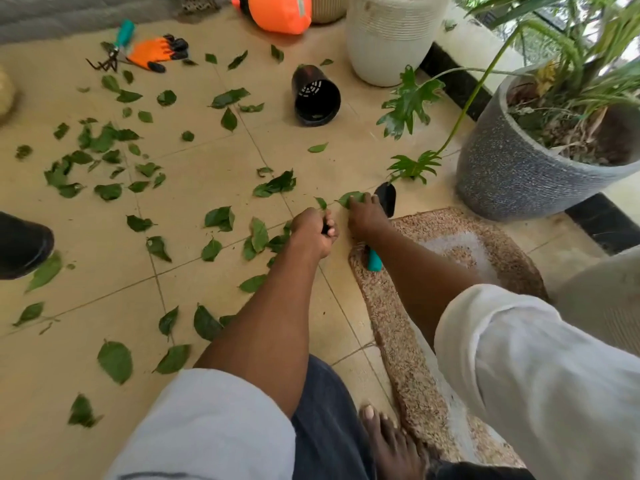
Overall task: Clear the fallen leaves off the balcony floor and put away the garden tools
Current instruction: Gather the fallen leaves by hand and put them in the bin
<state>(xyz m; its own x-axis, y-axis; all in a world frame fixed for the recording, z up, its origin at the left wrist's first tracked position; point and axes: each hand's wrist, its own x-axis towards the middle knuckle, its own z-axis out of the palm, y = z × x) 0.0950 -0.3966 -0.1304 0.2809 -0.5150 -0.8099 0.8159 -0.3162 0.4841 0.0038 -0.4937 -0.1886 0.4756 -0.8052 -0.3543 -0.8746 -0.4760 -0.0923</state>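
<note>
I reach both arms out and down to the tan floor (194, 209). My left hand (313, 232) is curled into a fist with the knuckles up. The fingers are wrapped around something small and dark, but I cannot tell what it is. A small green leaf (320, 202) sticks up just past this hand.

My right hand (367, 216) is stretched a bit further out. Its fingers are nearly straight and rest on a bigger leaf (349, 198) lying on the floor. This hand does not grip anything. Under my right wrist lies the trowel (386, 200). Its black blade shows past my fingertips, and its teal handle (374, 261) pokes out on the near side, on the edge of the brown mat (408, 341).

Many more leaves (104, 140) are spread over the floor to my left. Far away at the top left lie the small hand rake (114, 51) and the orange glove (157, 51), touching each other. A black pot (315, 95) lies on its side near the white planter (388, 39). The grey planter (502, 168) stands to my right.
</note>
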